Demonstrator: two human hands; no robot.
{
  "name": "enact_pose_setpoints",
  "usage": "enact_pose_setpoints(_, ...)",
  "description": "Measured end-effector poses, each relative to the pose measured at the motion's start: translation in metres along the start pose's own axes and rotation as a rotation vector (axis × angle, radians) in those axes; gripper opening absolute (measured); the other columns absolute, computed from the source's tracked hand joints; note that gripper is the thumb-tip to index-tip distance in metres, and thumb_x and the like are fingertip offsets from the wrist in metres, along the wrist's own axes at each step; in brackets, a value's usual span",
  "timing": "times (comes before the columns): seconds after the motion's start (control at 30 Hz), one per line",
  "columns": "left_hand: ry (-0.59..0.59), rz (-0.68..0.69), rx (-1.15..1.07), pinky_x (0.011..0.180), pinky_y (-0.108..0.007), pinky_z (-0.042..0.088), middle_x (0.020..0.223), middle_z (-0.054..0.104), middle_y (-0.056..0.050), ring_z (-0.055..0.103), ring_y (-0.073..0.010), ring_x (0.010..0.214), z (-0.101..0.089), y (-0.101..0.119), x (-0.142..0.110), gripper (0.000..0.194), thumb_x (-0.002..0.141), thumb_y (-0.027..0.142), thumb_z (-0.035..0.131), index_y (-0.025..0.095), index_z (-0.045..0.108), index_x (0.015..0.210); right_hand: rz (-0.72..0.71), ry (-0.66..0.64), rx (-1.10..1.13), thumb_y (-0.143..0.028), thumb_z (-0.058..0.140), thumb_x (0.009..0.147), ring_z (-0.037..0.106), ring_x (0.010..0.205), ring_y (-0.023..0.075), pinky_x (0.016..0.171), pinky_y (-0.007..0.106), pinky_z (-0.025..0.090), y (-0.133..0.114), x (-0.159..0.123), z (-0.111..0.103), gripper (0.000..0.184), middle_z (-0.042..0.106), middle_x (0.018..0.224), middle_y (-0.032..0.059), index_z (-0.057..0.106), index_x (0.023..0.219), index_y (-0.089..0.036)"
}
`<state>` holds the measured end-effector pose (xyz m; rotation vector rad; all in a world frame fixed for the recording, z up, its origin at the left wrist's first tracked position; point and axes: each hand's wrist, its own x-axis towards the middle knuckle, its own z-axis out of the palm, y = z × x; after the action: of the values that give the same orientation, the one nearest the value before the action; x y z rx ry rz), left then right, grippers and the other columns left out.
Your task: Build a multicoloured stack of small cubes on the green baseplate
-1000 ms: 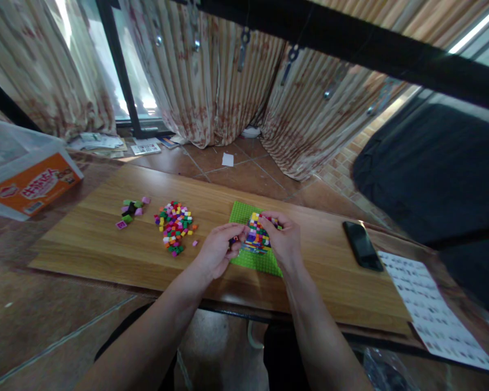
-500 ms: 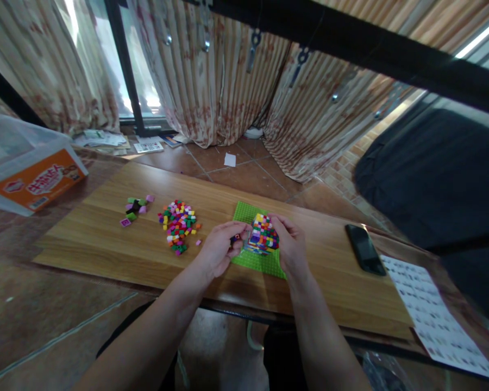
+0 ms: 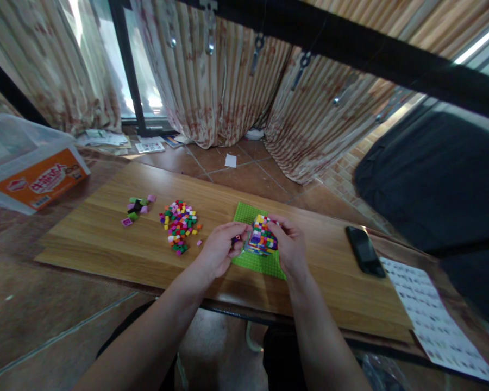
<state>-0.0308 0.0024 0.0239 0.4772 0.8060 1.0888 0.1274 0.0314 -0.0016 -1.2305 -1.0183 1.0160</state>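
Observation:
A many-coloured block of small bricks (image 3: 262,237) stands on a green baseplate (image 3: 257,262) on the wooden table (image 3: 106,244). My right hand (image 3: 290,247) grips the block from its right side, fingers curled over its top edge. My left hand (image 3: 220,250) rests at the baseplate's left edge, fingers closed on a few small bricks (image 3: 236,238), one dark and one red. A loose pile of small coloured bricks (image 3: 178,225) lies to the left of my left hand.
A small cluster of pink, green and black pieces (image 3: 137,207) lies further left. A black phone (image 3: 365,251) and a printed sheet (image 3: 434,320) lie on the right. An orange-labelled plastic box (image 3: 32,168) stands at the far left. Curtains hang behind.
My right hand slid from over the block's top to its right side, uncovering the top. The left hand has stayed at the baseplate's left edge.

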Motion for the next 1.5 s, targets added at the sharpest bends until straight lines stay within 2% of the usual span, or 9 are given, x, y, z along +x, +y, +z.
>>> enact_pose_setpoints(0.23,0.011,0.001,0.018,0.036,-0.014,0.013,0.064,0.048,0.001,0.032,-0.0003,0.042,0.0,-0.001,0.0,0.009,0.074,0.018,0.061,0.009,0.063,0.075,-0.064,0.035,-0.111,-0.036,0.073,0.066,0.061,0.07,0.0139,0.067,0.028,0.049,0.0,0.0,0.004,0.025,0.071,0.078,0.0006,0.073,0.083,-0.019)
enact_pose_setpoints(0.7,0.0,0.004,0.012,0.036,-0.014,0.013,0.065,0.048,0.001,0.031,-0.0002,0.042,-0.001,-0.001,0.0,0.009,0.074,0.018,0.061,0.009,0.063,0.075,-0.053,0.006,-0.11,-0.034,0.069,0.067,0.063,0.072,0.0147,0.07,0.029,0.049,-0.004,-0.001,0.004,0.027,0.073,0.081,0.0016,0.075,0.087,-0.018)
enact_pose_setpoints(1.0,-0.012,-0.003,0.012,0.035,-0.013,0.013,0.064,0.048,0.002,0.032,0.0001,0.042,-0.002,-0.004,0.003,0.009,0.077,0.018,0.06,0.009,0.063,0.074,-0.025,0.009,-0.12,-0.036,0.07,0.067,0.062,0.068,0.0152,0.067,0.029,0.05,-0.003,0.001,0.005,0.027,0.072,0.077,0.0011,0.074,0.086,-0.018)
enact_pose_setpoints(1.17,-0.037,-0.066,-0.105,0.034,-0.011,0.014,0.064,0.047,0.002,0.032,0.0004,0.042,-0.001,-0.002,0.003,0.01,0.081,0.013,0.056,0.007,0.063,0.077,-0.047,-0.01,-0.127,-0.038,0.068,0.069,0.064,0.075,0.017,0.071,0.031,0.05,-0.001,-0.001,0.005,0.028,0.073,0.083,0.003,0.073,0.089,-0.018)
enact_pose_setpoints(1.27,-0.045,-0.099,-0.29,0.034,-0.011,0.02,0.062,0.046,0.001,0.032,-0.0004,0.042,-0.001,0.004,0.002,0.015,0.084,0.011,0.05,0.007,0.063,0.077,-0.13,0.055,-0.109,-0.04,0.065,0.074,0.064,0.079,0.0179,0.074,0.032,0.051,-0.002,-0.002,0.005,0.028,0.073,0.087,0.0045,0.072,0.09,-0.018)
enact_pose_setpoints(1.37,-0.03,-0.06,-0.448,0.038,-0.012,0.033,0.063,0.05,-0.001,0.043,-0.0038,0.047,-0.001,0.009,0.002,0.021,0.088,0.014,0.046,0.006,0.063,0.079,-0.346,0.197,-0.207,-0.038,0.06,0.081,0.063,0.081,0.0174,0.077,0.033,0.05,-0.008,-0.007,0.004,0.024,0.071,0.088,0.0048,0.071,0.09,-0.019)
enact_pose_setpoints(1.43,-0.005,-0.024,-0.519,0.049,-0.015,0.045,0.069,0.057,-0.005,0.053,-0.0071,0.056,-0.001,0.012,0.002,0.024,0.089,0.017,0.045,0.006,0.065,0.082,-0.513,0.244,-0.311,-0.034,0.059,0.084,0.063,0.083,0.0176,0.079,0.034,0.05,-0.015,-0.014,0.005,0.018,0.07,0.087,0.0044,0.07,0.089,-0.02)
enact_pose_setpoints(1.5,0.023,0.014,-0.57,0.063,-0.02,0.053,0.075,0.062,-0.008,0.06,-0.0111,0.067,0.001,0.013,0.002,0.024,0.089,0.017,0.045,0.006,0.066,0.084,-0.633,0.195,-0.375,-0.03,0.058,0.086,0.063,0.082,0.0175,0.078,0.034,0.051,-0.021,-0.024,0.009,0.014,0.069,0.086,0.0036,0.07,0.087,-0.022)
